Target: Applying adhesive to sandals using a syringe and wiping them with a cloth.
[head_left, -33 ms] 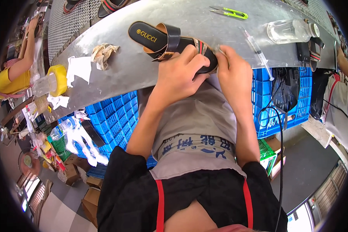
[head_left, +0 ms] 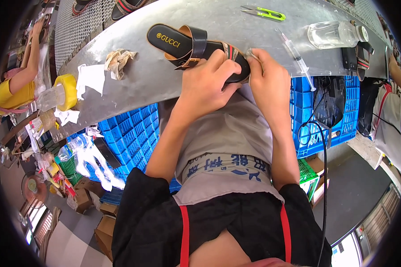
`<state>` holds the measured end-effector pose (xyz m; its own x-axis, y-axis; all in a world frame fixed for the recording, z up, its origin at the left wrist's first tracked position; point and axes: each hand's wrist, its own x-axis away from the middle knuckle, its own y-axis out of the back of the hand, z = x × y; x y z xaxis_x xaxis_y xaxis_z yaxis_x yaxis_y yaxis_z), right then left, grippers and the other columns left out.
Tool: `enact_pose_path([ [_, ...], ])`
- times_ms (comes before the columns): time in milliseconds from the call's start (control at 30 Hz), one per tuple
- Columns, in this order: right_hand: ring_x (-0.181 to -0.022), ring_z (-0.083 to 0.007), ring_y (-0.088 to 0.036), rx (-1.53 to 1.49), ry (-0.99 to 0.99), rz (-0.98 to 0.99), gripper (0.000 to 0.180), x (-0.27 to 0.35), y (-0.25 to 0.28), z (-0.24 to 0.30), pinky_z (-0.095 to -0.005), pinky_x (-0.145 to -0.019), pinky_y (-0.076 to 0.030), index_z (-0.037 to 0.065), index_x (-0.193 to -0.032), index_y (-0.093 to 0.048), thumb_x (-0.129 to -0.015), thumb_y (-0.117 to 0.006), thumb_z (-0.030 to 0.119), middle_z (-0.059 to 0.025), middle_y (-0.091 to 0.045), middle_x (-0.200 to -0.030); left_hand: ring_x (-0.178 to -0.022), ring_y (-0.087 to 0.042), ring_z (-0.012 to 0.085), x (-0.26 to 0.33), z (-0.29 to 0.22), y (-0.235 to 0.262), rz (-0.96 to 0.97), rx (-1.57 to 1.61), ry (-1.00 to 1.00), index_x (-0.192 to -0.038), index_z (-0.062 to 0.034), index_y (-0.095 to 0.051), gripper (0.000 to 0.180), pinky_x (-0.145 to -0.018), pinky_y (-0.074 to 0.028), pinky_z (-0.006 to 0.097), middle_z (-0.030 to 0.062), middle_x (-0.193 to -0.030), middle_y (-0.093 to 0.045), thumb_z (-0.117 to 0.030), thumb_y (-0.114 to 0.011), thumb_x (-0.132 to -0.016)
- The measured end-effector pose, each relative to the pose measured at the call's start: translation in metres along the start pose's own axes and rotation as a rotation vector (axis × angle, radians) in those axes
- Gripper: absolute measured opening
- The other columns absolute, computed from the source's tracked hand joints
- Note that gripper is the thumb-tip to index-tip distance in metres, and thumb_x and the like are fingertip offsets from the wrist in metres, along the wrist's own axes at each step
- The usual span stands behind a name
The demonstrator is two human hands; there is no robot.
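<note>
My left hand [head_left: 209, 86] grips the black sandal [head_left: 182, 44] at frame centre-top on the desk [head_left: 165, 84]; right hand [head_left: 269, 82] pinches its heel end. Work appears mid-way; syringe [head_left: 296, 55] lies untouched.

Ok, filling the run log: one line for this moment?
left hand: grips black sandal | right hand: pinches its near end | syringe, scissors: idle

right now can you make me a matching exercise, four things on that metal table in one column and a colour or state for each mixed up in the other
Things:
1. sandal
2. snips
3. tape roll
4. plastic bottle

Descriptions:
A. clear, lying on its side
B. yellow, near the table's left end
C. black, held by both hands
D. green handles, at the far edge

Pairs: 1-C, 2-D, 3-B, 4-A
</note>
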<state>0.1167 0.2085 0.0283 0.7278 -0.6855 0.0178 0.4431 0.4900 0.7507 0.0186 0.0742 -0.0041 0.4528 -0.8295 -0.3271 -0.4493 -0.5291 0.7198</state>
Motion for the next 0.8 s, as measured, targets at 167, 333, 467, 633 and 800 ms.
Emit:
enact_pose_path([
  [167, -0.082, -0.0418, -0.068, -0.028, -0.049, -0.027, 0.018, 0.022, 0.001, -0.009, -0.0459, -0.069, -0.052, 0.000, -0.107, -0.068, -0.094, -0.062, 0.011, -0.0248, -0.069, -0.090, -0.071, -0.061, 0.0238, -0.002, -0.002, 0.000, -0.030, 0.035, 0.057, -0.099, -0.0156, -0.064, 0.044, -0.058, -0.046, 0.035, 0.0021, -0.089, -0.058, -0.014, -0.087, -0.063],
  [333, -0.076, -0.0401, -0.067, -0.100, -0.086, 0.011, 0.016, 0.041, 0.009, -0.014, -0.0424, -0.067, -0.052, -0.002, -0.106, -0.067, -0.093, -0.064, 0.008, -0.0235, -0.068, -0.085, -0.072, -0.061, 0.0234, -0.003, -0.001, 0.001, -0.026, 0.035, 0.042, -0.100, -0.0157, -0.064, 0.043, -0.058, -0.046, 0.035, 0.0018, -0.088, -0.057, -0.015, -0.087, -0.063],
  [467, -0.077, -0.0366, -0.066, -0.217, 0.019, 0.014, 0.017, 0.059, 0.011, -0.023, -0.0384, -0.067, -0.051, -0.001, -0.110, -0.065, -0.093, -0.062, 0.001, -0.0199, -0.066, -0.089, -0.072, -0.060, 0.0230, -0.001, -0.004, 0.002, 0.009, 0.021, 0.069, -0.100, -0.0157, -0.065, 0.043, -0.058, -0.045, 0.035, 0.0015, -0.087, -0.056, -0.015, -0.087, -0.064],
  [633, -0.074, -0.0275, -0.063, 0.024, 0.200, -0.003, 0.025, 0.056, 0.014, -0.024, -0.0348, -0.067, -0.050, -0.002, -0.119, -0.063, -0.094, -0.058, -0.004, -0.0136, -0.061, -0.092, -0.072, -0.060, 0.0227, -0.001, -0.003, 0.002, -0.011, 0.035, 0.064, -0.100, -0.0158, -0.065, 0.042, -0.059, -0.045, 0.035, 0.0017, -0.087, -0.056, -0.016, -0.087, -0.064],
  [800, -0.072, -0.0317, -0.064, 0.153, 0.208, 0.027, 0.037, 0.065, 0.007, -0.025, -0.0398, -0.061, -0.051, 0.005, -0.123, -0.062, -0.088, -0.060, -0.005, -0.0114, -0.059, -0.094, -0.072, -0.060, 0.0228, -0.003, -0.006, 0.003, -0.007, 0.031, 0.073, -0.098, -0.0157, -0.065, 0.040, -0.058, -0.044, 0.036, 0.0019, -0.086, -0.054, -0.015, -0.087, -0.064],
])
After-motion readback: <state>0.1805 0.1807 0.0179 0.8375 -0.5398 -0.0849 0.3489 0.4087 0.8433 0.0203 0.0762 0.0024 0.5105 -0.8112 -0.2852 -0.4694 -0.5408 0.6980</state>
